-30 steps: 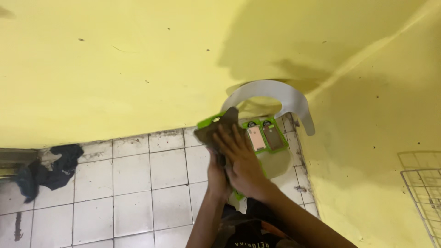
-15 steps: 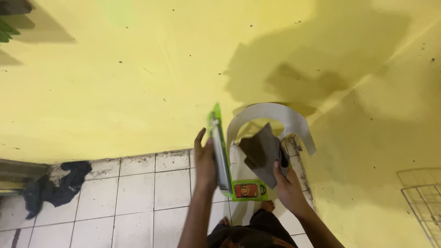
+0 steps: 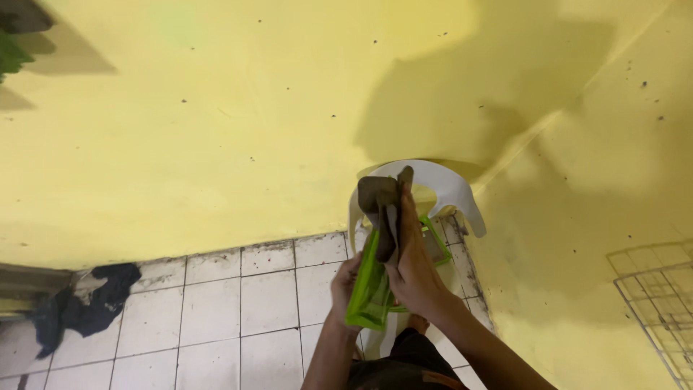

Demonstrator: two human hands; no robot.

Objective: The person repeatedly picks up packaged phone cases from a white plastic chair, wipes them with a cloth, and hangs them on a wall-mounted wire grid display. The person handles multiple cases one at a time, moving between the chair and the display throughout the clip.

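My left hand [image 3: 345, 285] grips the lower edge of a bright green flat plastic object [image 3: 369, 285], held upright and edge-on to the camera. My right hand [image 3: 413, 263] presses a dark grey-brown cloth [image 3: 381, 206] against the upper part of that green object, fingers stretched up along it. Both hands are held over a white plastic chair [image 3: 451, 191] that stands in the corner of two yellow walls.
The floor is white tile [image 3: 238, 303] with dirty grout. A dark crumpled rag [image 3: 86, 307] lies at the foot of the wall on the left. A wire rack [image 3: 660, 303] leans at the right edge. Green leaves [image 3: 11, 54] show at top left.
The green object has turned from flat-facing to edge-on and upright. The cloth has moved from its face up to its top edge, with my right hand now stretched along it.
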